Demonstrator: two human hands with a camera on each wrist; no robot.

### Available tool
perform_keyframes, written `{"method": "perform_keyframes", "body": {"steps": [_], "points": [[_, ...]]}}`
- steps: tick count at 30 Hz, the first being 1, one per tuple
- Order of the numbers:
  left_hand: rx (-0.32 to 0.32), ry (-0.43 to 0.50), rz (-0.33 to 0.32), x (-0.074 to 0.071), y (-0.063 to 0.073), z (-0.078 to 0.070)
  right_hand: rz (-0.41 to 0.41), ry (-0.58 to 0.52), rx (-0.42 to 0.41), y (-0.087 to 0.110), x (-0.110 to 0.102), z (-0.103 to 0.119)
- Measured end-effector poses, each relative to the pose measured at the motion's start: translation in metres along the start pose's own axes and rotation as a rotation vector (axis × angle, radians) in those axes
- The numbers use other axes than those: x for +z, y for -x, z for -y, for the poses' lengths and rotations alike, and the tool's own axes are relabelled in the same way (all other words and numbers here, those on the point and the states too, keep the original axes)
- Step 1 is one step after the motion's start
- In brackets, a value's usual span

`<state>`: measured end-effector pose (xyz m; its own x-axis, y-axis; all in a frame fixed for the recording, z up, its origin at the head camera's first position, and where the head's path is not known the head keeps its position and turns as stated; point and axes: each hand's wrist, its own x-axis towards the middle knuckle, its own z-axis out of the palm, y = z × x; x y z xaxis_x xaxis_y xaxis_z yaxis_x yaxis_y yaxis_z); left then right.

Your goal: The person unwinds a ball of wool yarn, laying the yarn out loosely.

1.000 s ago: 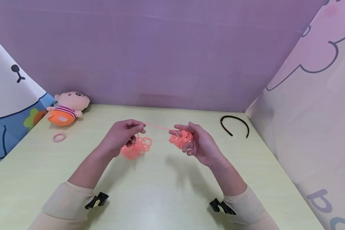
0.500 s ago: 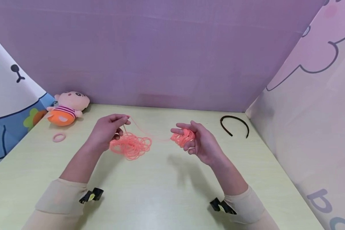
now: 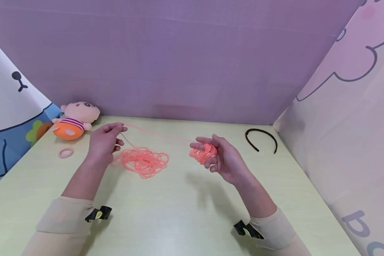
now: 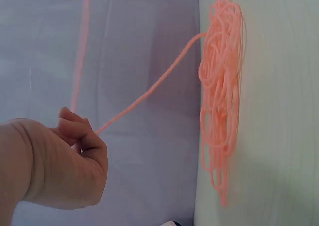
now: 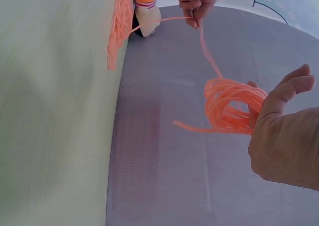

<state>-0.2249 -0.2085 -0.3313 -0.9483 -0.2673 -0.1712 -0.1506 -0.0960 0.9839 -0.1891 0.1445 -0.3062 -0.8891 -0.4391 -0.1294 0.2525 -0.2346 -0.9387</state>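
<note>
A loose pile of coral-pink yarn (image 3: 144, 163) lies on the table in tangled loops. My left hand (image 3: 103, 144) is raised to the left of it and pinches a strand between thumb and forefinger. From that pinch one length drops to the pile; another yarn strand (image 3: 153, 132) stretches across to my right hand (image 3: 226, 158). The right hand holds a wound coil of the same yarn (image 5: 227, 104) about its fingers, above the table, with some fingers stretched out. A short loose yarn end (image 5: 192, 128) sticks out from the coil in the right wrist view.
A plush doll (image 3: 76, 121) in orange sits at the table's back left corner, with a pink ring (image 3: 65, 153) in front of it. A black headband (image 3: 262, 131) lies at the back right. A purple wall (image 3: 192, 64) rises behind the table (image 3: 166, 213).
My left hand has moved leftward and slightly back, drawing out the strand. It sagged half a second ago and is straighter now. More of the pile is uncovered; the right hand has barely moved.
</note>
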Motion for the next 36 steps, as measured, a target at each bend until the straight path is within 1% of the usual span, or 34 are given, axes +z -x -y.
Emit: {"method": "perform_keyframes", "body": {"steps": [3, 7, 13, 17, 20, 23, 25, 26, 28, 30, 33, 36], "points": [[0.010, 0.061, -0.039, -0.004, -0.001, -0.001, 0.004, 0.002, 0.000, 0.000, 0.000, 0.000], [0.023, 0.115, -0.087, -0.007, -0.001, -0.003, 0.000, -0.002, 0.001, 0.000, 0.000, 0.000], [0.002, 0.195, -0.173, -0.010, -0.003, -0.007, -0.019, 0.002, 0.000, 0.000, 0.000, 0.001], [-0.007, 0.199, -0.188, -0.012, -0.002, -0.008, -0.036, 0.005, -0.005, 0.000, -0.001, 0.001], [-0.006, 0.157, -0.160, -0.011, -0.002, -0.007, -0.033, -0.003, -0.011, -0.001, -0.001, 0.001], [0.004, 0.071, -0.099, -0.007, -0.001, -0.004, -0.017, -0.014, -0.013, 0.000, 0.000, 0.001], [0.024, -0.008, -0.051, -0.002, -0.001, -0.001, -0.003, -0.021, -0.013, 0.000, 0.001, 0.001], [0.034, -0.044, -0.023, 0.002, 0.000, 0.000, 0.002, -0.022, -0.013, 0.000, 0.001, 0.001], [0.056, -0.127, 0.056, 0.009, 0.001, 0.003, 0.014, -0.025, -0.012, 0.001, 0.002, 0.000], [0.070, -0.206, 0.174, 0.019, 0.004, 0.006, 0.026, -0.028, -0.011, 0.002, 0.003, 0.000], [0.081, -0.312, 0.396, 0.034, 0.012, 0.010, 0.044, -0.026, -0.008, 0.003, 0.004, -0.001], [0.094, -0.384, 0.597, 0.052, 0.023, 0.017, 0.057, -0.021, -0.006, 0.004, 0.005, -0.001]]}}
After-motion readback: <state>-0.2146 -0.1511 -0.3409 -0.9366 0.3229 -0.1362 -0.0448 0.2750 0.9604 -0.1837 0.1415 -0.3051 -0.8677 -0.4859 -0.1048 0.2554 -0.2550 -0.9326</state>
